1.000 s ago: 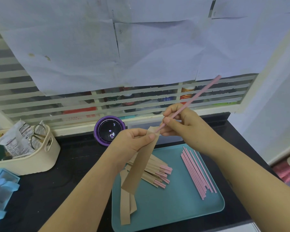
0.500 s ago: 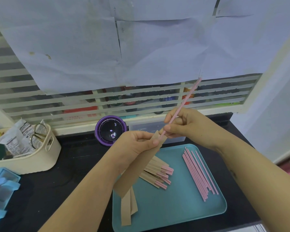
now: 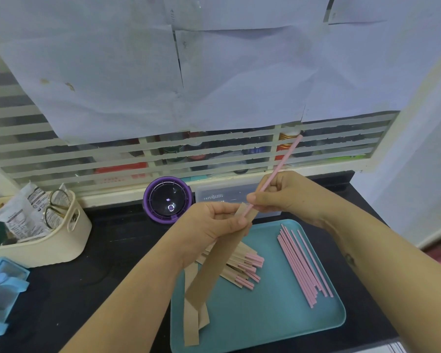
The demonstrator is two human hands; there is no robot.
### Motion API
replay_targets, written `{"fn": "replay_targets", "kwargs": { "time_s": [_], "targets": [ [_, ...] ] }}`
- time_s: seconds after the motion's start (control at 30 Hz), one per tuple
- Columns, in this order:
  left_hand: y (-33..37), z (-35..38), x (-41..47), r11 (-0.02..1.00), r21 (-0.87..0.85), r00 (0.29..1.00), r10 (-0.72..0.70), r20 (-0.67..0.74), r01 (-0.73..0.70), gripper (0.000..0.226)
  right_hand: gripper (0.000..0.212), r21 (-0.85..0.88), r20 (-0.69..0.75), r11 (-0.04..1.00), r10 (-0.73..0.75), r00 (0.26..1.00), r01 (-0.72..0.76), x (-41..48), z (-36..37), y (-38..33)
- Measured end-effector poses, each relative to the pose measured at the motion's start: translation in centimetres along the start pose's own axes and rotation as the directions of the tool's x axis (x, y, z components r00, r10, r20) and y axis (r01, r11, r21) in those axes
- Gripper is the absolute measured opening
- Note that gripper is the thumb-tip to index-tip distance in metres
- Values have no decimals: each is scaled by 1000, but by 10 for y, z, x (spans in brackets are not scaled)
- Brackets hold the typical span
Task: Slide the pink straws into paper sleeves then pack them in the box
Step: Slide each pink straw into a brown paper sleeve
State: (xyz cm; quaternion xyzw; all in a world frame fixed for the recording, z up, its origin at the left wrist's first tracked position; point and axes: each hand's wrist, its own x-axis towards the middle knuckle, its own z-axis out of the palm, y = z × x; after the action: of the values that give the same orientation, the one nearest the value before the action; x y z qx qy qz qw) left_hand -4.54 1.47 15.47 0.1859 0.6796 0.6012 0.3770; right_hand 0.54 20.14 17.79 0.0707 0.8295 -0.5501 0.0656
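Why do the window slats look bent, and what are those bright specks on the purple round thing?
Head view: the wide-angle lens bows the white slats near the edges; the specks on the purple gadget are glare off its dark dome; light is soft and even; the pink straw and paper sleeve look reasonably sharp.

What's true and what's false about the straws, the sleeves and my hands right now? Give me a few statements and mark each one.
1. The right hand pinches a pink straw at the mouth of a paper sleeve. True.
2. The left hand is empty. False: it holds the paper sleeve.
3. Loose straws lie on the teal tray. True.
4. The scissors lie on the tray. False: they stand in the cream basket.
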Motion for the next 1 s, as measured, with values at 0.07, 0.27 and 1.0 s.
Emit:
{"fn": "replay_targets", "kwargs": {
  "time_s": [0.07,0.27,1.0],
  "targets": [
    [1,1,0,998,63,1000,5,-2,-4,24,34,-39,13,999,25,1000,-24,2,1,0],
    [-1,6,1,991,131,999,32,-33,-27,16,29,-105,24,992,70,997,-67,4,9,0],
    [-7,10,2,991,126,996,54,-69,-45,19,40,-10,-269,994,-104,958,105,-5,30,2]
  ]
}}
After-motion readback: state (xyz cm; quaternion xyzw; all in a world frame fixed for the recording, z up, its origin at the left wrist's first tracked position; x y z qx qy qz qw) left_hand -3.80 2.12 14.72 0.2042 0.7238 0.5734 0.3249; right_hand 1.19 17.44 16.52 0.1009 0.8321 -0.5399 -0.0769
